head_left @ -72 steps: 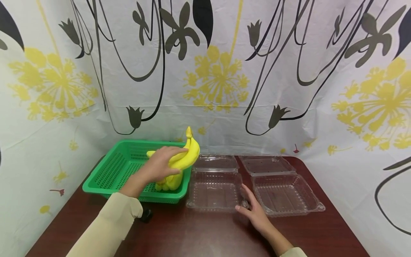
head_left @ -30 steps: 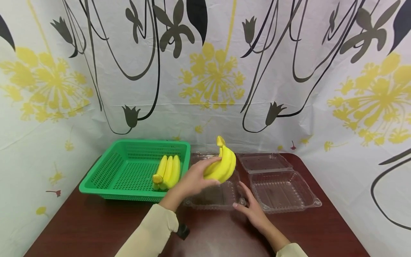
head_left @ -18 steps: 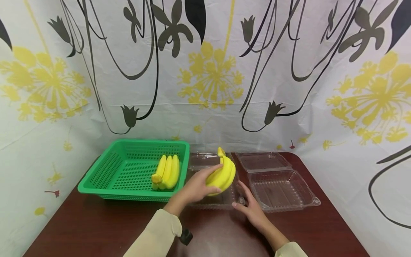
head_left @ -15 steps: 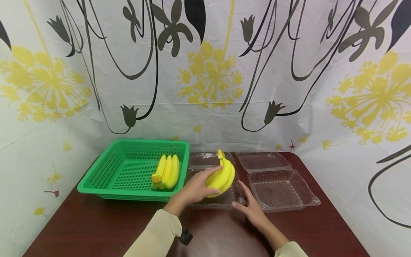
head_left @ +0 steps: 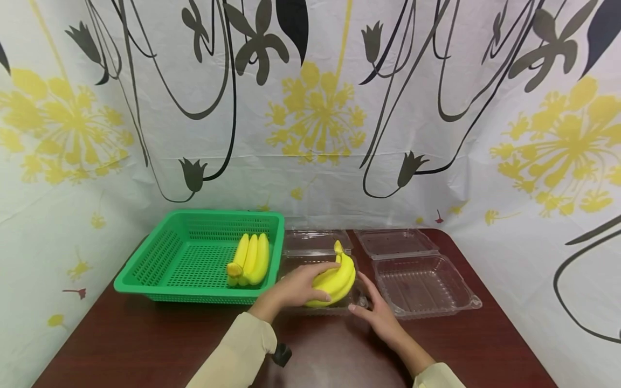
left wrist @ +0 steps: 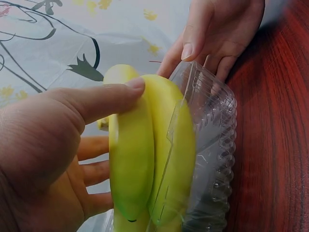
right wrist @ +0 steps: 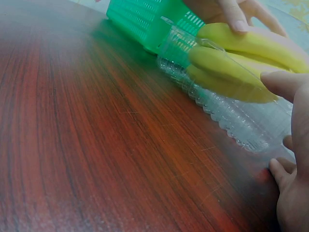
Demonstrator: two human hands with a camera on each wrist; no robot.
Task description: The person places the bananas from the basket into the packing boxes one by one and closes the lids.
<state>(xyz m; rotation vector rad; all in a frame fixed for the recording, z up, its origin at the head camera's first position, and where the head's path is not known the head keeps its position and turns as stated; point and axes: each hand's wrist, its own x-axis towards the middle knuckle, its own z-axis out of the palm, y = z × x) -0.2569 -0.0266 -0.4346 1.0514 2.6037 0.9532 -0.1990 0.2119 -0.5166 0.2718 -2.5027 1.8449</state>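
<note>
My left hand (head_left: 298, 288) grips a bunch of yellow bananas (head_left: 342, 277), thumb on the near side and fingers behind. The bunch is low in the left clear plastic clamshell container (head_left: 317, 311), stem end up; whether it touches the bottom is hidden. In the left wrist view the container wall (left wrist: 207, 159) stands in front of part of the bananas (left wrist: 130, 164). My right hand (head_left: 380, 312) rests at this container's front right corner, thumb and index finger spread and fairly straight around it. In the right wrist view its thumb (right wrist: 282, 84) is by the rim, near the bananas.
A green plastic basket (head_left: 194, 293) stands at the left, with another banana bunch (head_left: 249, 261) along its right side. A second clear clamshell container (head_left: 427, 285), lid (head_left: 398, 243) folded back, lies to the right. The dark red table (head_left: 145, 345) meets a patterned white curtain (head_left: 310, 205) behind.
My left hand has lifted the banana bunch from the green basket, carried it right and lowered it into the left container. My right hand stays at that container's corner. The view has shifted slightly.
</note>
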